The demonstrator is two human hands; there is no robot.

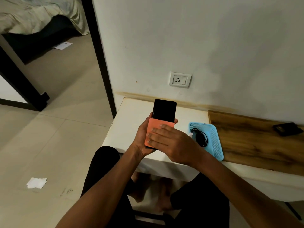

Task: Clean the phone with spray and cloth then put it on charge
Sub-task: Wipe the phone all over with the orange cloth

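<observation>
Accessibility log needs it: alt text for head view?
A person's left hand grips a black phone while the right hand presses an orange cloth on its lower screen. A blue basket holding a black cable sits on the white table below a wall socket.

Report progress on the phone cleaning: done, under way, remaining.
Done: unclear; whether spray went on cannot be told. In hand: wiping. The left hand grips the phone while the right hand presses the orange cloth flat on its lower screen. Left: charging. The black cable lies coiled in the blue basket and the wall socket has nothing plugged in.
</observation>
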